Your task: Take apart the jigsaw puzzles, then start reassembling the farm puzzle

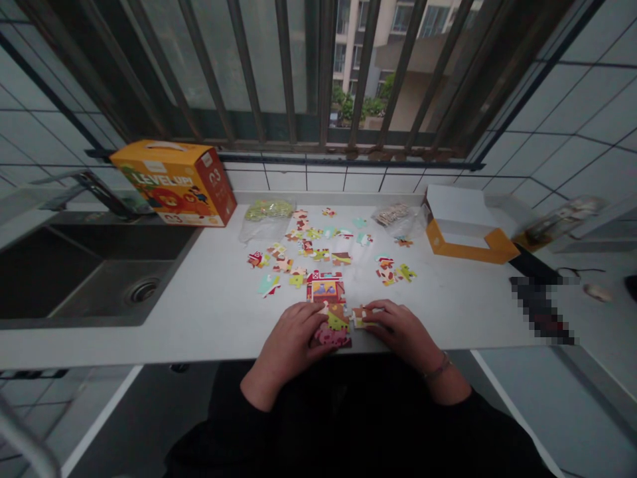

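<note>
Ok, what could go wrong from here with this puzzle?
The joined puzzle section sits near the front edge of the white counter, so the left hand might nudge pieces off. The puzzle piece by the right hand could get knocked loose. Strays could also slide into the steel sink.

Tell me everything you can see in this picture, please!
puzzle box: one, orange, back left of the counter
open box: one, white and orange, right end of the counter
plastic bags: two, clear, back of the counter
loose jigsaw pieces: many, mixed colours, scattered mid-counter
joined puzzle part: one, mostly red, in front of the loose pieces
counter: one, white, under all these
sink: one, grey, left side
tap: one, metal, behind the sink
window bars: several, dark, behind the counter
left hand: one, on front pieces
right hand: one, touching a piece
bracelet: one, brownish, right wrist
sleeves: two, black, on the arms
</note>
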The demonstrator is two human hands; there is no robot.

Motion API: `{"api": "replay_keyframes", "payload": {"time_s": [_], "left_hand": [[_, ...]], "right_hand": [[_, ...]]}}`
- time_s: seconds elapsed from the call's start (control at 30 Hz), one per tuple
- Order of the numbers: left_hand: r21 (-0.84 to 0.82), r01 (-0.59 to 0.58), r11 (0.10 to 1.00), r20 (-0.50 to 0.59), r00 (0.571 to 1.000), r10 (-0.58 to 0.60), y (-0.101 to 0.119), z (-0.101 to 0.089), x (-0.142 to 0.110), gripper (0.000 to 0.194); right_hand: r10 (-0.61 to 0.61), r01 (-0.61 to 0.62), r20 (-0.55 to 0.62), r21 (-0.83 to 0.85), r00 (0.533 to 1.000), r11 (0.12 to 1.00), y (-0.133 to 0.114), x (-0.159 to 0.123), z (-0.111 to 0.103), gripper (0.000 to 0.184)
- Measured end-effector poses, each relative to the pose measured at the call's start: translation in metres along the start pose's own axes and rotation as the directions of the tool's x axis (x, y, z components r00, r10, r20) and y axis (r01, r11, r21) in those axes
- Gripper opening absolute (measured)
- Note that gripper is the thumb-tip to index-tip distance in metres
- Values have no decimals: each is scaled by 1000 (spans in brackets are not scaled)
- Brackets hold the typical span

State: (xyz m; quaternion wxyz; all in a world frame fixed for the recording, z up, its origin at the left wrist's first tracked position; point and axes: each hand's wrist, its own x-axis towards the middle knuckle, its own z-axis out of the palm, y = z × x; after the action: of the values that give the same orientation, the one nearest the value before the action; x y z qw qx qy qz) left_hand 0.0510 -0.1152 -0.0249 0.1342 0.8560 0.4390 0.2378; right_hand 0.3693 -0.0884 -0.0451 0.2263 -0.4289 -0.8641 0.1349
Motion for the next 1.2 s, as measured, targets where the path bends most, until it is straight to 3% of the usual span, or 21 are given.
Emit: {"api": "replay_keyframes", "payload": {"time_s": [0.97, 1.2], "left_hand": [[42, -10, 999, -7, 1000, 11, -1, 2, 3, 43], [43, -6, 999, -9, 1000, 7, 1, 1, 3, 45]], "right_hand": [[-5, 6, -17, 80, 1000, 997, 5, -4, -1, 17], [-85, 97, -61, 213, 994, 972, 7, -5, -7, 15]]}}
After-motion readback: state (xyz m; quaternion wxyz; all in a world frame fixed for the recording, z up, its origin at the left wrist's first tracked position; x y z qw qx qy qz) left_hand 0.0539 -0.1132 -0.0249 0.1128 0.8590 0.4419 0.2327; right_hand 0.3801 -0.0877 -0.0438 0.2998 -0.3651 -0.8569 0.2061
